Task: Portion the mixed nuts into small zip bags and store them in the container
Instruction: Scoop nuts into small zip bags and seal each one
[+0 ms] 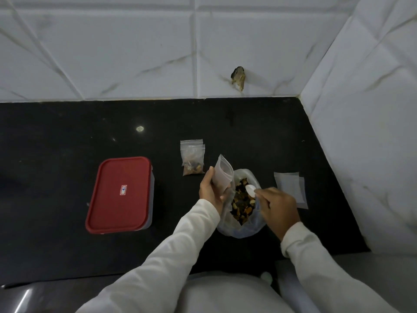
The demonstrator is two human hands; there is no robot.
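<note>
Plastic, limp and slippery we judge, the zip bag (223, 175) at centre wants pinching near its mouth; left grip (211, 191) holds it, right grip (278, 207) holds the spoon (250, 190).

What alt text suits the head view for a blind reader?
The left hand holds an empty zip bag while the right hand holds a white spoon over an open bag of mixed nuts. A closed red-lidded container sits left of them.

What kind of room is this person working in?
Most likely a home kitchen corner: a black countertop meets white marble-look wall tiles, and a bag of mixed nuts and a red-lidded container sit on it.
</note>
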